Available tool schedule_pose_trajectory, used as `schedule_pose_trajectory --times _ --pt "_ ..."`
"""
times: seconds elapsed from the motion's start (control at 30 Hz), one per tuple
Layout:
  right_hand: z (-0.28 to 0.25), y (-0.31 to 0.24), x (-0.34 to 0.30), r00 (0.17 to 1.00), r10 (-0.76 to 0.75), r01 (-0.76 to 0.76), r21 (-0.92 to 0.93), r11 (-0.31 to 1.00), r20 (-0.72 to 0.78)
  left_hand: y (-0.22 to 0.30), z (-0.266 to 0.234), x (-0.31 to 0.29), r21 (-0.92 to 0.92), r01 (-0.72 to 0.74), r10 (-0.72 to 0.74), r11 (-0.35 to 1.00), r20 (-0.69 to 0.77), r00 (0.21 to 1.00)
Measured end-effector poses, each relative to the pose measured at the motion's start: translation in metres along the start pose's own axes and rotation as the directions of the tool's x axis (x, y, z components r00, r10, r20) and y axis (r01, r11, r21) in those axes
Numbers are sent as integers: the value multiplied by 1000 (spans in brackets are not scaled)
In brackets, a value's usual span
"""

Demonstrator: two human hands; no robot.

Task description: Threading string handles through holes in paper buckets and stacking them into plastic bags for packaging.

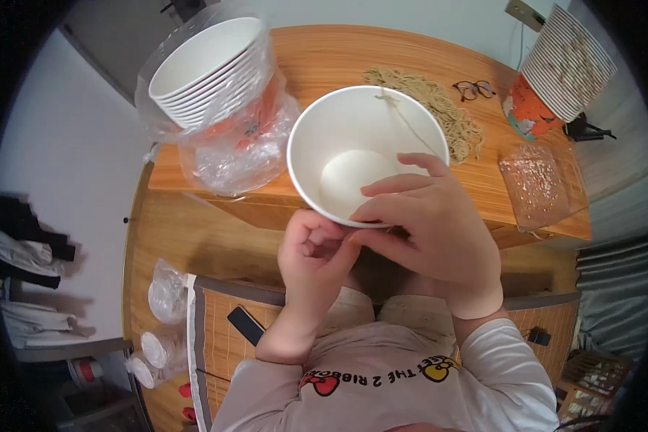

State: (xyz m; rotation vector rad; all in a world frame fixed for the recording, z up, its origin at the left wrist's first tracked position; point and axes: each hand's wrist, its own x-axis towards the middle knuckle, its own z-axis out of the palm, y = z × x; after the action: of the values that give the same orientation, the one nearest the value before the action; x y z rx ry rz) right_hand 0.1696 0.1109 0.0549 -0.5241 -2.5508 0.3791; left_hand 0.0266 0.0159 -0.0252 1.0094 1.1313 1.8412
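A large white paper bucket [317,137] is tilted so that I look into its bare inside. My right hand [439,223] grips its near rim, thumb outside and fingers reaching in over the edge. Just below that rim my left hand [313,252] is closed, its fingers curled and its thumb tip meeting the right thumb. What the left fingers pinch, if anything, is too small to make out. A tan string [409,127] lies across the bucket's far right inner wall, with a knotted bit at the rim. Behind the bucket spreads a heap of tan string [450,115].
A stack of white paper buckets [209,65] in clear plastic stands left on the wooden table [324,50]. Glasses [474,89], an orange bucket with a striped top [565,65] and a clear plastic tray [536,183] are at right. A phone [246,325] lies beside my left arm.
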Motion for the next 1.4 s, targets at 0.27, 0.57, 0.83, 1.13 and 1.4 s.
schedule_pose_trajectory --times 0.27,0.57,0.83,1.13,1.4 --pt "15 0 5 997 -49 45 -60 997 -58 -4 -18 -1 219 22 16 975 -169 986" --pt "-10 6 16 964 -71 61 49 997 255 -5 -42 17 408 -134 164 903 -39 986" --pt "-4 23 9 994 -91 73 244 967 64 -19 -39 27 355 -183 129 917 170 977" --pt "-3 27 0 998 -17 37 374 927 -57 -23 -7 26 245 -74 74 967 7 997" --pt "-1 -5 6 984 97 -35 366 930 -151 -3 -4 11 45 45 -49 998 87 995"
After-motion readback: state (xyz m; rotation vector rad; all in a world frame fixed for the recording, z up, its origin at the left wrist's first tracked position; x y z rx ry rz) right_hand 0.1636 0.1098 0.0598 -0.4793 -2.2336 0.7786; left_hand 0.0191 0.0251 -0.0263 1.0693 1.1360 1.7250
